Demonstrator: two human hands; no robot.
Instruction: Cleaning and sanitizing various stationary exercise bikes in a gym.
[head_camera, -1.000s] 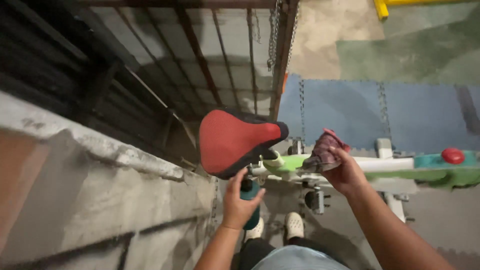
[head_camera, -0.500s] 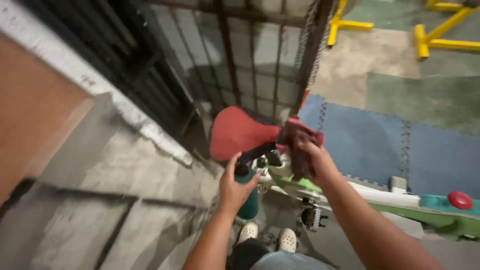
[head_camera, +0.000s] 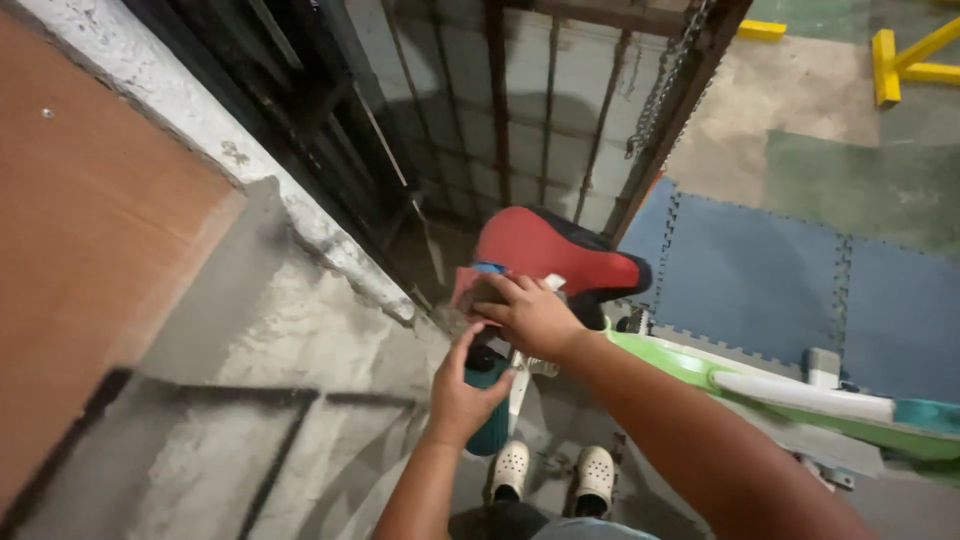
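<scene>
The scene was dim and evenly lit from above. A dark diagonal shadow crossed the concrete floor (head_camera: 250, 420). Motion blur softened the near forearm, and wide-angle distortion bent lines toward the edges.

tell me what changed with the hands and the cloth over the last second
The right hand carried the reddish cloth from the green bike frame, on the seat's right, across to the left end of the red seat, and now presses it there. The left hand stayed wrapped around the teal bottle below the seat, and the feet stayed planted.
</scene>
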